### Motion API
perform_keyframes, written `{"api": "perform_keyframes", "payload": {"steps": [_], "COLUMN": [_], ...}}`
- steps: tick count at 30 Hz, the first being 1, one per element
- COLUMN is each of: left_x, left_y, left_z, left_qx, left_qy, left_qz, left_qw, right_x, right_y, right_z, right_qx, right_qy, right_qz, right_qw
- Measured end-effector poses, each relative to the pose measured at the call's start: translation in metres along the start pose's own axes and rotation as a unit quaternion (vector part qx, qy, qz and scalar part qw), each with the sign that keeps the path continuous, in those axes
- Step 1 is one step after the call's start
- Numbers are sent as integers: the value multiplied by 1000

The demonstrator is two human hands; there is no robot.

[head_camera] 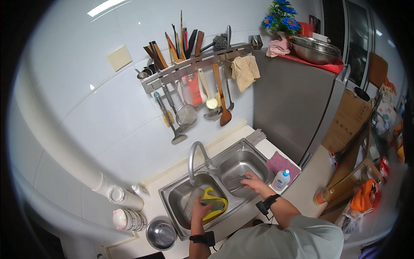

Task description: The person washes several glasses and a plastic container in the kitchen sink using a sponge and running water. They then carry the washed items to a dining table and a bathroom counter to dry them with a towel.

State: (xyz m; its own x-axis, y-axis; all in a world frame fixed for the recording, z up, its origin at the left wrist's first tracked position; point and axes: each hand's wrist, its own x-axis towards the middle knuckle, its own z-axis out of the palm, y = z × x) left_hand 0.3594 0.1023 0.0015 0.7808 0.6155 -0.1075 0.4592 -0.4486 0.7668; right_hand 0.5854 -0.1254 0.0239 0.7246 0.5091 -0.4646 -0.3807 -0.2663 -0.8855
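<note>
In front of me is a double-bowl stainless-steel sink (230, 201). My left hand (200, 208) is down in its left basin, fingers spread at a yellow-edged plastic item (212, 215). A clear, crinkled or wet-looking object (191, 202) lies beside that hand; what it is stays unclear. Whether the hand grips either one is hidden. Over the right basin, my right hand (254, 183) pinches thin metal utensils (238, 178), whose exact kind is too small to tell. The arched faucet (197, 152) stands between the basins, its spout over the left one.
Right of the sink are a dish soap bottle (280, 180) and a purple cloth (281, 163). To the left stand a steel bowl (161, 235) and stacked bowls (124, 220). Utensils hang from a wall rack (197, 63). A grey refrigerator (291, 97) borders the counter.
</note>
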Motion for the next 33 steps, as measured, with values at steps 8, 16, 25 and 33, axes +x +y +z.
{"api": "perform_keyframes", "payload": {"steps": [8, 16, 25, 33], "left_x": [2, -47, -112, -210], "left_y": [9, 39, 72, 92], "left_z": [-12, -18, 3, 47], "left_qx": [-117, -45, -308, -610], "left_qy": [2, 132, 279, 327], "left_qz": [-20, -12, -153, -185], "left_qw": [993, 990, 897, 698], "right_x": [-40, -10, 39, 3], "right_y": [-44, -21, 34, 30], "right_z": [-7, -5, -3, 4], "right_qx": [353, 339, -120, 258], "right_qy": [-248, -232, -53, -303], "right_qz": [-77, -11, -211, 114], "right_qw": [899, 912, 969, 910]}}
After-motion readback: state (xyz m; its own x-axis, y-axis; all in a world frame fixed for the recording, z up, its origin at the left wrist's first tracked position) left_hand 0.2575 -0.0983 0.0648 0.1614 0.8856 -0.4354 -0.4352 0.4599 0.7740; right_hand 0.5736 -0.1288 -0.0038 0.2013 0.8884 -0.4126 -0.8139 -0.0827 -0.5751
